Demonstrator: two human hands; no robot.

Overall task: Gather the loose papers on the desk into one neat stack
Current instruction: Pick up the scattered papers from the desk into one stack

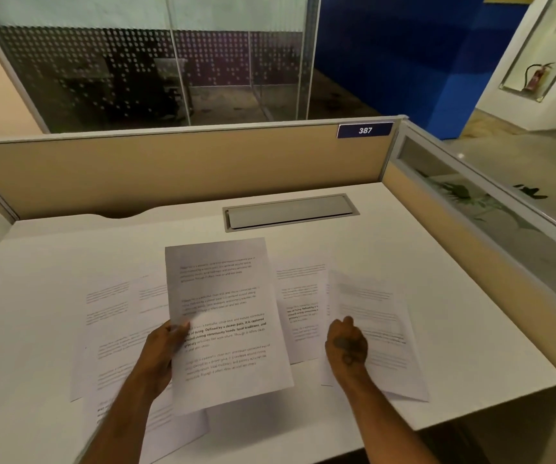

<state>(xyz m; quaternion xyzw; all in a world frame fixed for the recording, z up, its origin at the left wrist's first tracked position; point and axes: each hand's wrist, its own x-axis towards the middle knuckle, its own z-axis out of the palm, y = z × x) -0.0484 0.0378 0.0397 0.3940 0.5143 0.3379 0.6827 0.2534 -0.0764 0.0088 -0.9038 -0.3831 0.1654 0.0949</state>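
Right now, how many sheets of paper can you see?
About 6, though overlaps may hide more: one held up in the left hand, one under the right hand, one between them on the desk, and roughly three overlapping at left.

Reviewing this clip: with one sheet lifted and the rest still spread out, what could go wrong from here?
The left hand pinches the raised white printed sheet at one edge only, so it may sag or crease. The right hand rests on the rightmost white sheet, near the white desk edge; a push could slide it off. Overlapping left sheets may drag together.
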